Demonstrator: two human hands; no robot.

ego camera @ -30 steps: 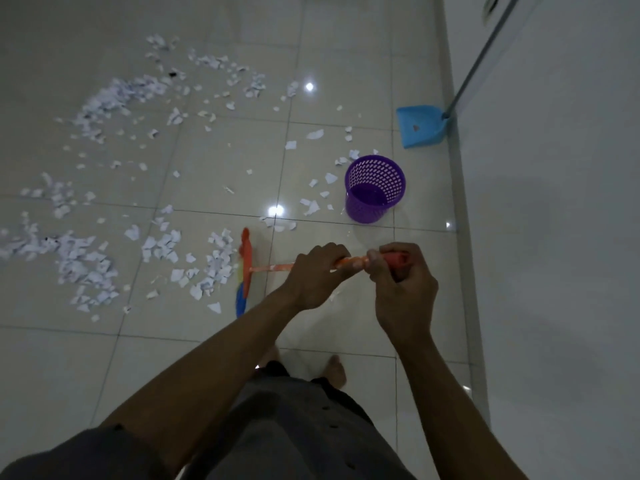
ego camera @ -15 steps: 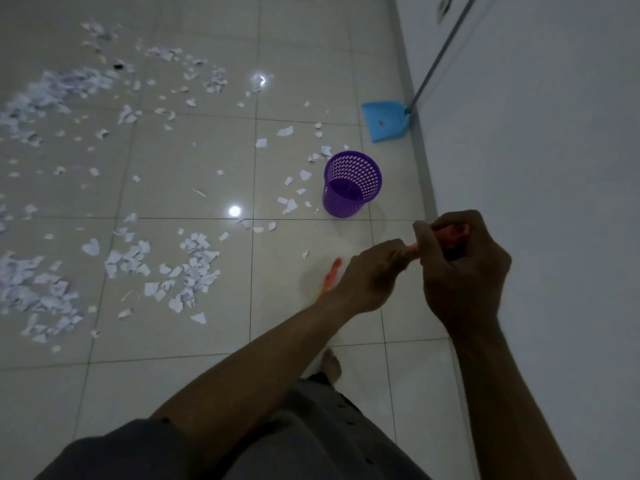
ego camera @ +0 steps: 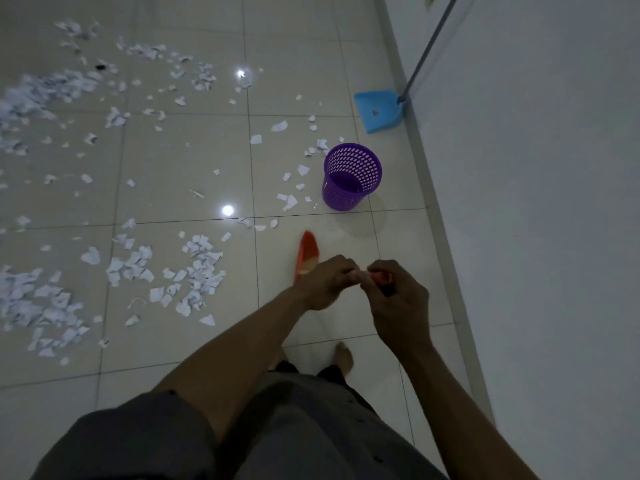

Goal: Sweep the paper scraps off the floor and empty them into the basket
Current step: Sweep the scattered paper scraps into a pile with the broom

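White paper scraps (ego camera: 197,268) lie scattered over the tiled floor, thickest at the left and far left. A purple mesh basket (ego camera: 349,176) stands upright on the floor ahead, near the wall. Both hands grip the orange handle of a broom (ego camera: 306,254). My left hand (ego camera: 329,285) holds it lower down. My right hand (ego camera: 394,292) is closed over the handle's top end. The broom's orange head shows just beyond my left hand, between me and the basket; most of the handle is hidden by the hands.
A blue dustpan (ego camera: 379,110) with a long grey handle leans against the white wall (ego camera: 536,202) at the far right. The wall runs along the whole right side. My bare foot (ego camera: 343,356) stands on the tiles below my hands.
The broom head has swung from beside the scrap pile at the left to a spot straight ahead, below the basket. My hands stayed on the handle. The view shifted.
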